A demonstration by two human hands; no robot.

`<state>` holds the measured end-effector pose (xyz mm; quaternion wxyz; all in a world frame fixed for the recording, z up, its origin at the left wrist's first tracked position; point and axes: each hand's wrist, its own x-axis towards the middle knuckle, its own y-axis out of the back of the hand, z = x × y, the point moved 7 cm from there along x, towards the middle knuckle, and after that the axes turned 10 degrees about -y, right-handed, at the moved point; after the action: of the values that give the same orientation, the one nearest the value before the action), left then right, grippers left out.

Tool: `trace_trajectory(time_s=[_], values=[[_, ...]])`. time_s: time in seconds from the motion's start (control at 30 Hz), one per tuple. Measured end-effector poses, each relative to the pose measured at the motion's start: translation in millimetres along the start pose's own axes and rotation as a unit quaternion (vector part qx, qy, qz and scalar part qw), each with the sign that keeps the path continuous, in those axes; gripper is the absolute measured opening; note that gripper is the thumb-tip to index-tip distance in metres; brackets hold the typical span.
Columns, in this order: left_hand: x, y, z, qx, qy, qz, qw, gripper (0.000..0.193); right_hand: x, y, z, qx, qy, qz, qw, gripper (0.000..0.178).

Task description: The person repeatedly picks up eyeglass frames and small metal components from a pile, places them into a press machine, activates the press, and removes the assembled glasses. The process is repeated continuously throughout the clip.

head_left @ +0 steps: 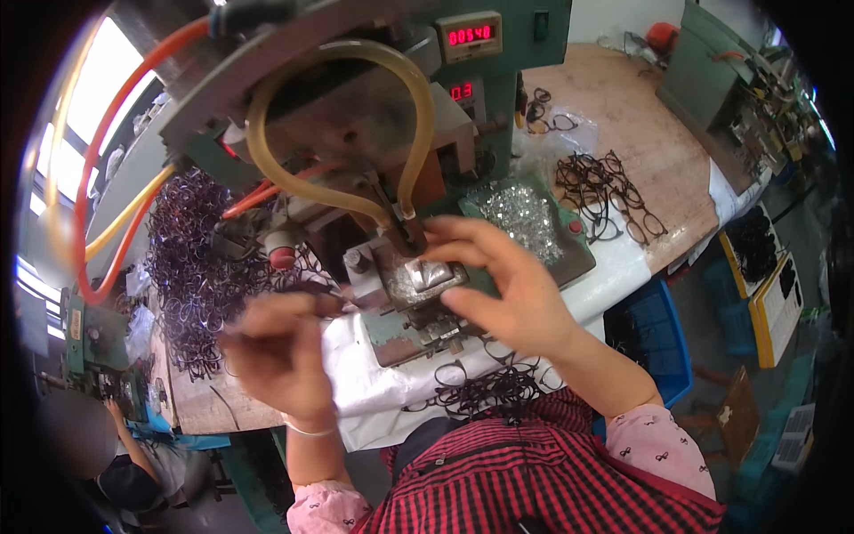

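Nearest my view is a red-and-black checked apron (498, 472), with a small pile of dark eyeglass frames (489, 389) just beyond it. I see the left hand (283, 360) blurred, fingers curled; I can't tell whether it pinches anything. I read the right hand (507, 289) as spread, thumb and fingers apart beside the small metal fixture (431, 278) under the machine (511, 40); contact I can't make out. Past the hands, a green tray (576, 262) holds shiny bits (525, 218). A big dark heap (187, 276) lies left; more glasses (583, 173) lie right on the desk (654, 107).
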<state>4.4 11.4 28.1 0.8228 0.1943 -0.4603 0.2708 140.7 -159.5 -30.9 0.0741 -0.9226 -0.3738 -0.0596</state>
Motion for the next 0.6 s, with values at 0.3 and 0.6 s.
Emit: trace_trajectory(time_s=[0.3,0.6], values=[[-34,-86,32,0.181,-0.331,-0.292,0.879,0.024,-10,112,74,-0.57,0.034,0.285,0.769,0.011],[-41,-83,23,0.176,-0.318,-0.3,0.882,0.021,-5,114,63,-0.453,0.089,0.289,0.839,0.011]])
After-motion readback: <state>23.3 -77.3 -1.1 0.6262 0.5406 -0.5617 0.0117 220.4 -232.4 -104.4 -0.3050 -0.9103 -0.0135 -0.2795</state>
